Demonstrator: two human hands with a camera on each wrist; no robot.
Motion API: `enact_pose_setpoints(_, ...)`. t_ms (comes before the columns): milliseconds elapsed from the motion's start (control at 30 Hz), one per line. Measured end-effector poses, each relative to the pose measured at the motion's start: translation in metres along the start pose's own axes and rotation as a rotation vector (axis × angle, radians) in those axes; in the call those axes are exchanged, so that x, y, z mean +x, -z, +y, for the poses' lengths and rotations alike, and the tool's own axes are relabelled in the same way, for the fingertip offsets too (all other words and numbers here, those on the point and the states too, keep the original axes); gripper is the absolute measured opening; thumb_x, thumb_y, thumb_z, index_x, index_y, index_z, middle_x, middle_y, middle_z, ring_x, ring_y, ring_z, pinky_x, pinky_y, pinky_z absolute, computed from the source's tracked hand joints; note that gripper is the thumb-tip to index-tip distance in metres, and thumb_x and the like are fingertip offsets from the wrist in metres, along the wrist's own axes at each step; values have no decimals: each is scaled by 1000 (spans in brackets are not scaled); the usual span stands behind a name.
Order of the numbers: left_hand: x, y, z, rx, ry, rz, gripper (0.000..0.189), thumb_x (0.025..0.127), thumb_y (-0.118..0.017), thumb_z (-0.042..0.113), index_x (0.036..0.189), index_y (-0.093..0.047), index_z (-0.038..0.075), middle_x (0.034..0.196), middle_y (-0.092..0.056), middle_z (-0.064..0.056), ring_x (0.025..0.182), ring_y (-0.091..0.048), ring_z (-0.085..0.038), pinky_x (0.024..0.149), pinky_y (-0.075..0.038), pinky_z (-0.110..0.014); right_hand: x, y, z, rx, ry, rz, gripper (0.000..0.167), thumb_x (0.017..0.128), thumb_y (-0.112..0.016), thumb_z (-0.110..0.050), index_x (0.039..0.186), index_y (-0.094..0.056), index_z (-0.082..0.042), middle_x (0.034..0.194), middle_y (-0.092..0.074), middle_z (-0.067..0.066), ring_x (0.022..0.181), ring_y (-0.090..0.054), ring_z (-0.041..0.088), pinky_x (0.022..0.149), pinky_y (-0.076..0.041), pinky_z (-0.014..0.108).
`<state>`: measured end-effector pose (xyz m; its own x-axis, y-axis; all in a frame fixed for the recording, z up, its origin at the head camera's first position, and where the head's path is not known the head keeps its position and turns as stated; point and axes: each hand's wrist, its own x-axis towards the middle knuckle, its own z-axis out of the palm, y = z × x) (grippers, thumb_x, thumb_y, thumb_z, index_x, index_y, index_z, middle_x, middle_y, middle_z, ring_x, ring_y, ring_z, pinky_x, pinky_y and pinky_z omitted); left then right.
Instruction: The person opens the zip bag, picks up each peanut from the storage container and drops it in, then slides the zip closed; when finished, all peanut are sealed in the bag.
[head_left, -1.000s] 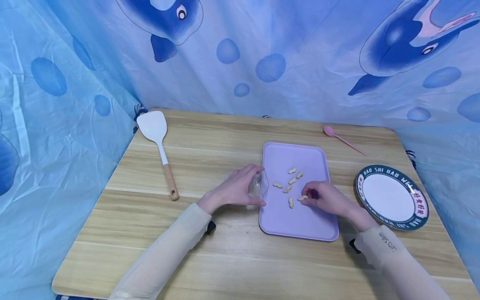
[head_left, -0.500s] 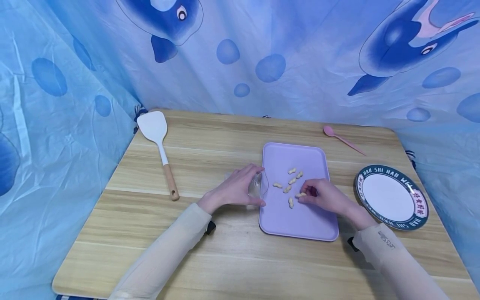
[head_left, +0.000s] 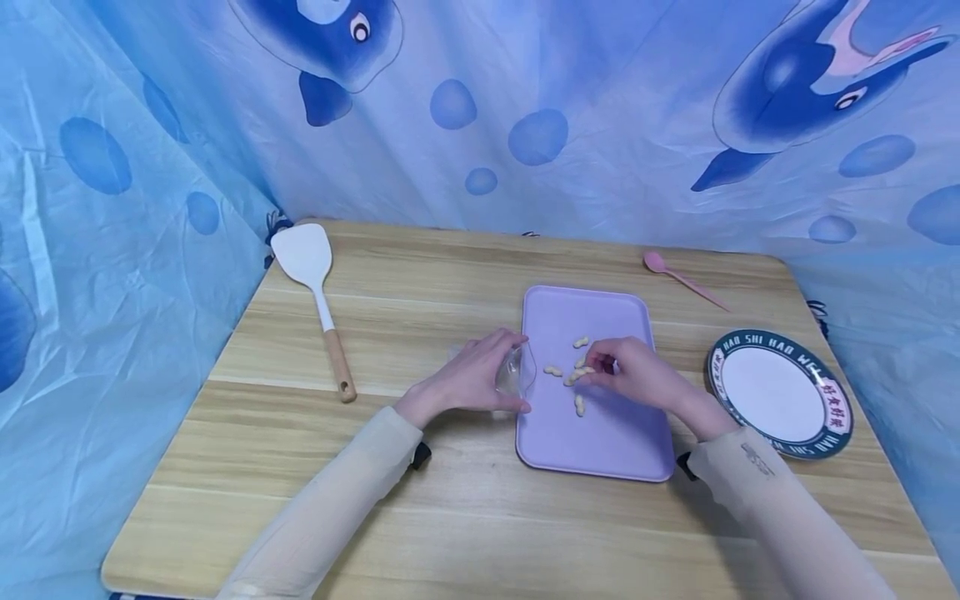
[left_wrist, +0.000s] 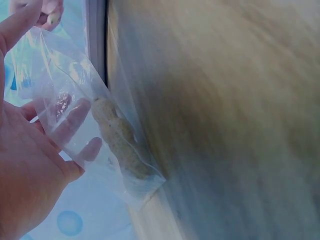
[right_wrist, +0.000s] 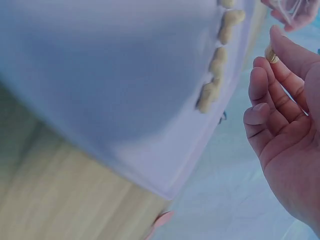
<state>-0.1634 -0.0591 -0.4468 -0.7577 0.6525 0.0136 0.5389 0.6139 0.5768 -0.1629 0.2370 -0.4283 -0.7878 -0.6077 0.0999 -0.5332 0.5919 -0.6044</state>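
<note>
Blue curtain (head_left: 480,75) w/ sea-animal print hangs round the back & sides of the wood-grain table (head_left: 420,283). Two forearms in pale sleeves come in from the near edge: L sleeve (head_left: 330,508) slants up & inward, R sleeve (head_left: 787,508) likewise from the opp. side. Purple tray (head_left: 600,446) lies betw. the hands, R of table ctr. Plate (head_left: 768,392) w/ dark green lettered rim sits just R of it; white spatula (head_left: 323,310) w/ wood handle lies well apart, far L.

L hand (head_left: 476,375) is at the tray's L edge, thumb & fingers apart in a C-shape, holding a clear bag (head_left: 512,371) w/ its mouth spread toward the tray. R hand (head_left: 637,375) is over the tray, wrist bent inward; thumb & index pinch one peanut (right_wrist: 271,55), other fingers curled in loosely.

Pink spoon (head_left: 655,262) is near the table's back R. Smallest: loose peanuts (head_left: 580,406) lie mid-tray, a few close by the R fingertips; can't tell if the pinched one touches any. Inside the bag, L wrist view shows a bagged peanut (left_wrist: 120,137) down in the corner.
</note>
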Motion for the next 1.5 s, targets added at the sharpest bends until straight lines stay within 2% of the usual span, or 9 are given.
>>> enact_pose_setpoints(367, 1, -2, 0, -20, -16, 2, 102, 71, -85, 54, 150, -38, 10, 142, -49, -4, 130, -46, -17, 111, -30, -50, 28, 1, -27, 19, 69, 19, 16, 81, -83, -9, 83, -67, -13, 72, -59, -9, 67, -54, 8, 61, -48, 29)
enact_pose_setpoints(600, 1, -2, -1, -24, -20, 8, 101, 71, -85, 53, 150, -38, 11, 140, -50, -3, 128, -48, -17, 110, -32, -49, 41, -10, -37, 59, 45, -12, 13, 85, -81, -12, 85, -68, -14, 71, -59, -9, 66, -55, 10, 61, -47, 26)
enact_pose_setpoints(700, 0, -2, -1, -20, -24, 10, 101, 71, -86, 53, 150, -38, 12, 139, -51, -3, 125, -49, -16, 109, -33, -49, 45, -17, -40, 66, 62, -22, 12, 85, -81, -13, 86, -69, -14, 72, -59, -9, 66, -54, 9, 61, -47, 26)
enact_pose_setpoints(867, 0, -3, -3, -14, -30, 14, 101, 71, -85, 54, 150, -37, 12, 139, -51, -3, 122, -49, -14, 108, -35, -48, 47, -26, -43, 70, 99, -32, 12, 83, -81, -11, 87, -70, -12, 73, -60, -9, 67, -54, 7, 61, -48, 25)
enact_pose_setpoints(1167, 0, -4, -3, -33, -45, 21, 99, 71, -86, 51, 148, -39, 9, 137, -51, -2, 122, -49, -14, 106, -35, -48, 47, -33, -44, 61, 82, -53, 9, 85, -80, -10, 90, -72, -11, 69, -57, -9, 59, -49, 6, 55, -43, 22)
enact_pose_setpoints(1500, 0, -3, -5, -36, -43, 19, 101, 72, -84, 55, 149, -38, 11, 140, -51, -4, 125, -48, -15, 108, -34, -48, 45, -32, -42, 66, 60, -48, 9, 86, -79, -12, 92, -73, -9, 75, -61, -9, 66, -55, 8, 58, -48, 24)
